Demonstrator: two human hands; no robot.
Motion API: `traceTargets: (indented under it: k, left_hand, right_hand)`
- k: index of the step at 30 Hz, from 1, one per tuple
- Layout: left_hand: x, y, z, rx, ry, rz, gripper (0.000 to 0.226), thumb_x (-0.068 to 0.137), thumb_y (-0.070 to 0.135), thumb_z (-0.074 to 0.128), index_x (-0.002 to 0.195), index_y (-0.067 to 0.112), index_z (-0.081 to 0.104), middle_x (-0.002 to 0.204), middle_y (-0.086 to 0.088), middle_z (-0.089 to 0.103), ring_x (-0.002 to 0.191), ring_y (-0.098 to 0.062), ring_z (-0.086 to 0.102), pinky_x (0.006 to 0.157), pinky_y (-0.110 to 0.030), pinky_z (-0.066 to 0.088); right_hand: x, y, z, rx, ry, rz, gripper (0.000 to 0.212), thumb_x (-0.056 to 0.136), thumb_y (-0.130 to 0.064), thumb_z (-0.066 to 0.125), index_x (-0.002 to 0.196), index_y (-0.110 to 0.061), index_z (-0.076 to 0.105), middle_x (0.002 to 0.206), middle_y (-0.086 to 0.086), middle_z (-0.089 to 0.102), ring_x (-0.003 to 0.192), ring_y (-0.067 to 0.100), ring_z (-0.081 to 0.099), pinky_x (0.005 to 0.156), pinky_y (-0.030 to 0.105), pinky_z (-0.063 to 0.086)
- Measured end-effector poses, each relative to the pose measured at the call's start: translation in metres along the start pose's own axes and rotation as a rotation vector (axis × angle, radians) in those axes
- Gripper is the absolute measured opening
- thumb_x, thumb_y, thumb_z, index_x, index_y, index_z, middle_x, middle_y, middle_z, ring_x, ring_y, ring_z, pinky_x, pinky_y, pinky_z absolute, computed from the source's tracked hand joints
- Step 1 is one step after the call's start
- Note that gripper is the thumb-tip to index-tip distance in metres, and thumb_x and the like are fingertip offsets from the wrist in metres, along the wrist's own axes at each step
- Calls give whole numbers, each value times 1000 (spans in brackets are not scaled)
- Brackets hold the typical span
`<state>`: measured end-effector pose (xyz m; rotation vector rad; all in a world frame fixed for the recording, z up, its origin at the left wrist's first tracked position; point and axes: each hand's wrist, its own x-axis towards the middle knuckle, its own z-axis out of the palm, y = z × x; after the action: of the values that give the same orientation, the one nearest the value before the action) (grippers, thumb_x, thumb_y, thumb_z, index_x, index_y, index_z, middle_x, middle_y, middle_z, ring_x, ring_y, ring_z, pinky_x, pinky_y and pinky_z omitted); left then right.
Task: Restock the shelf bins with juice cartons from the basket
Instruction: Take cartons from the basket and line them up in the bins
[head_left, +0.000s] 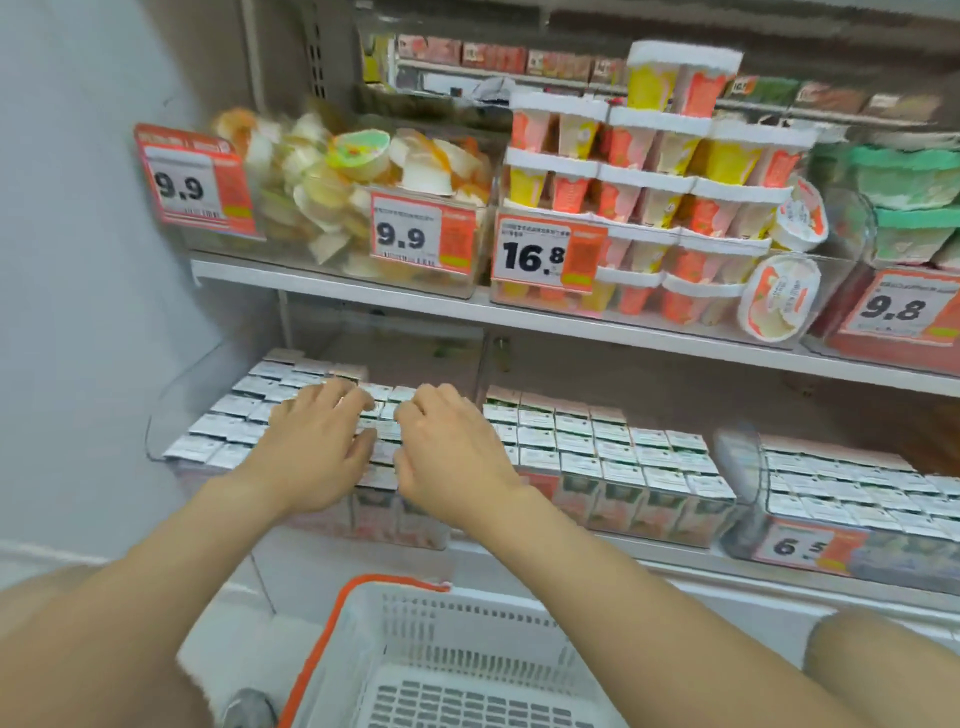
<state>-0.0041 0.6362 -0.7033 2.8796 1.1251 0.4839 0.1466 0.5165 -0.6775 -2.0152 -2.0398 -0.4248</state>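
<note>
Small juice cartons (244, 415) with silver-white tops fill a clear bin (171, 410) at the left of the lower shelf. My left hand (311, 441) and my right hand (447, 447) rest palm-down on those carton tops, side by side, fingers curled onto the cartons; neither lifts a carton. A second bin of cartons (597, 457) stands to the right, and a third (852, 493) further right. The white basket (374, 639) with an orange rim sits below my arms; the part in view holds no cartons.
The upper shelf (363, 296) carries a clear bin of jelly cups (332, 192), stacked yogurt cup packs (649, 197) and green tubs (904, 176), with orange price tags in front. A grey wall (78, 260) bounds the left. My knees frame the basket.
</note>
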Motion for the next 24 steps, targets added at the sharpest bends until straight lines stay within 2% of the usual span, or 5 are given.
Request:
traceTargets:
  k: [5, 12, 17, 21, 24]
  left_hand:
    - [-5, -29, 24, -44, -5, -48, 53, 95, 51, 25, 127, 24, 58, 133, 2, 55, 123, -28, 52, 99, -48, 41]
    - [-6, -37, 26, -27, -118, -2, 75, 90, 67, 18, 153, 31, 35, 164, 4, 34, 152, -22, 28, 122, -52, 23]
    - [-7, -37, 19, -19, -226, 63, 115, 73, 104, 17, 165, 36, 11, 175, 7, 6, 161, -21, -2, 129, -56, -4]
    - [-5, -38, 21, 54, -245, 80, 141, 58, 113, 14, 167, 25, 2, 175, 3, 2, 161, -21, -4, 129, -55, -4]
    - [-2, -39, 24, 77, -229, 68, 145, 57, 113, 14, 167, 20, 4, 175, 2, 6, 160, -20, 1, 129, -55, 0]
  right_hand:
    - [48, -22, 31, -43, -274, 110, 41, 98, -26, 53, 132, -2, 50, 130, 18, 53, 120, 35, 48, 103, 40, 39]
    - [112, -8, 62, 114, -387, 446, 59, 98, -37, 50, 151, -17, 34, 154, 15, 42, 143, 41, 32, 119, 57, 23]
    - [135, 13, 66, 131, -370, 628, 41, 103, -35, 39, 136, -16, 55, 138, 16, 61, 129, 37, 54, 113, 52, 34]
    - [135, 22, 78, 178, -456, 554, 39, 107, -30, 31, 126, -14, 60, 133, 13, 62, 116, 34, 59, 90, 42, 45]
    - [135, 22, 85, 140, -503, 507, 43, 107, -31, 26, 126, -16, 61, 133, 11, 62, 114, 34, 59, 86, 42, 45]
